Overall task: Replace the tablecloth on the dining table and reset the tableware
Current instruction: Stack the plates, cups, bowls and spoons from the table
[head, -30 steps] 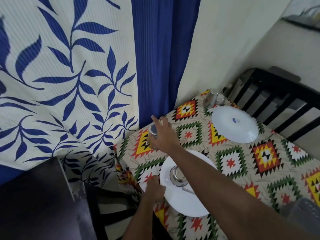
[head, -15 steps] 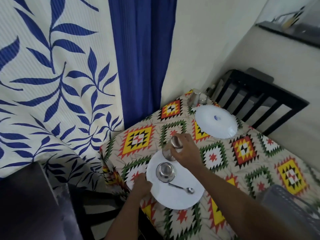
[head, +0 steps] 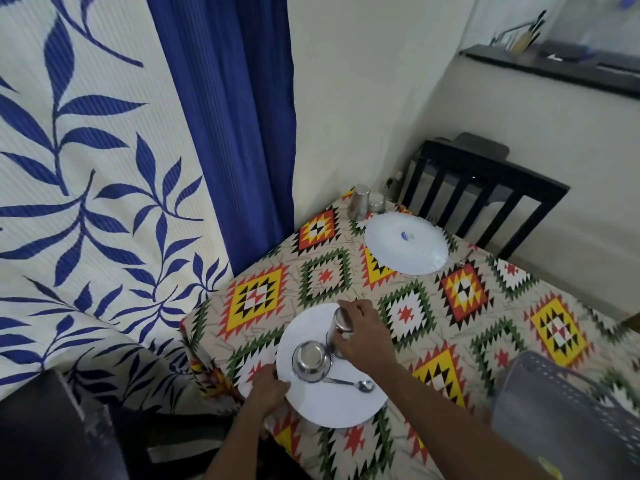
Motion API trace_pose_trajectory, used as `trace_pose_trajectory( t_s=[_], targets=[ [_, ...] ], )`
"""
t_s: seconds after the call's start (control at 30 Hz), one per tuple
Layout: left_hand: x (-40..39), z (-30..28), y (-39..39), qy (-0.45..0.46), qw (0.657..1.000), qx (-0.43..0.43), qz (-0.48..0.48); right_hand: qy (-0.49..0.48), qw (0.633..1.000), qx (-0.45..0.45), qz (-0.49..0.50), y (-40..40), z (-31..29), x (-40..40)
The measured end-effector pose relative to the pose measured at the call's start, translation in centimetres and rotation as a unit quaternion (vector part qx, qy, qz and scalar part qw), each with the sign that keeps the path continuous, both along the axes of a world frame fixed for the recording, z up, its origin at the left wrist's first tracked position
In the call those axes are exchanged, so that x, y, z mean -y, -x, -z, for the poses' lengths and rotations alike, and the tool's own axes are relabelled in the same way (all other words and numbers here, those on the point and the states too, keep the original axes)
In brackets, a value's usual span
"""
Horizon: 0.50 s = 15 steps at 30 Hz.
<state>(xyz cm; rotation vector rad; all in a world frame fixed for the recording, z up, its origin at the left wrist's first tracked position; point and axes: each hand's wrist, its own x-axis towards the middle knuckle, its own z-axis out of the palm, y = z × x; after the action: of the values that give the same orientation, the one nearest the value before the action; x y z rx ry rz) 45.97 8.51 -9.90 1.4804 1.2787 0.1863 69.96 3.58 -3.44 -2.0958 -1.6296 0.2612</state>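
A patterned tablecloth (head: 408,310) in red, yellow and green covers the dining table. On its near left corner lies a white plate (head: 336,403) with an upturned steel bowl (head: 311,361) and a spoon (head: 356,384) on it. My right hand (head: 362,332) grips an upside-down steel tumbler (head: 341,325), standing on the plate's far part beside the bowl. My left hand (head: 270,389) pinches the plate's left rim. A second white plate (head: 405,242) lies upside down at the far end, with another steel tumbler (head: 358,201) and a small steel bowl (head: 376,202) behind it.
A black slatted chair (head: 485,188) stands at the table's far end. Another dark chair (head: 52,427) is at the near left. A grey perforated basket (head: 568,410) sits at the near right. A blue leaf-print curtain (head: 138,168) hangs to the left.
My right hand carried the steel tumbler from above the cloth's left part onto the plate beside the bowl. My left hand stayed on the plate's rim. The camera view shifted.
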Motion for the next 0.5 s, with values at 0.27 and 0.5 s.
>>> trace_pose_trajectory(
  t_s=[0.27, 0.5],
  targets=[
    [-0.4, -2.9, -1.7, 0.024, 0.986, -0.033, -0.159, 0.023, 0.945, -0.13, 0.298, -3.9, 2.2, 2.1],
    [0.1, -3.1, -2.8, -0.044, 0.981, -0.104, -0.155, 0.171, 0.94, -0.215, 0.202, -6.1, 5.3, 4.4]
  ],
)
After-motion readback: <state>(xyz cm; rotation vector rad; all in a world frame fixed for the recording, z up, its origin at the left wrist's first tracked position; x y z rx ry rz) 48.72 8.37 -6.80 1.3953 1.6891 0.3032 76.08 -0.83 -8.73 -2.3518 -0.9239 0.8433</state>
